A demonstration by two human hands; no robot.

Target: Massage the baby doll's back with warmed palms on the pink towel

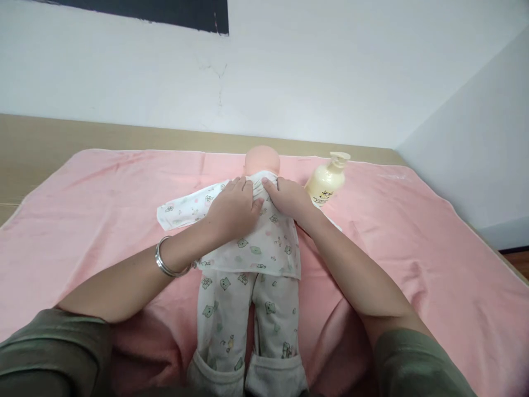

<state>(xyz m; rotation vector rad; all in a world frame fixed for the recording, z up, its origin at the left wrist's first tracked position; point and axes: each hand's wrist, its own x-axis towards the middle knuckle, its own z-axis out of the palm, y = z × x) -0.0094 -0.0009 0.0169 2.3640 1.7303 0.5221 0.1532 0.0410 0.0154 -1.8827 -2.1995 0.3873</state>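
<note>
A baby doll lies lengthwise in front of me, its bald head at the far end and its face not visible. It wears a white long-sleeved shirt and matching trousers, both printed with small green animals. My left hand rests open on the upper shirt at the left shoulder, fingers stretched and thumb apart. At the other shoulder, my right hand presses its thumb on the shirt near the collar, its fingers bent round the side and partly hidden. The fabric is wrinkled between the hands.
A pale yellow pump bottle is beside the doll's right-hand side in view, just beyond my right hand. Underneath lies a creased pink blanket on a wooden surface. A white wall rises behind it.
</note>
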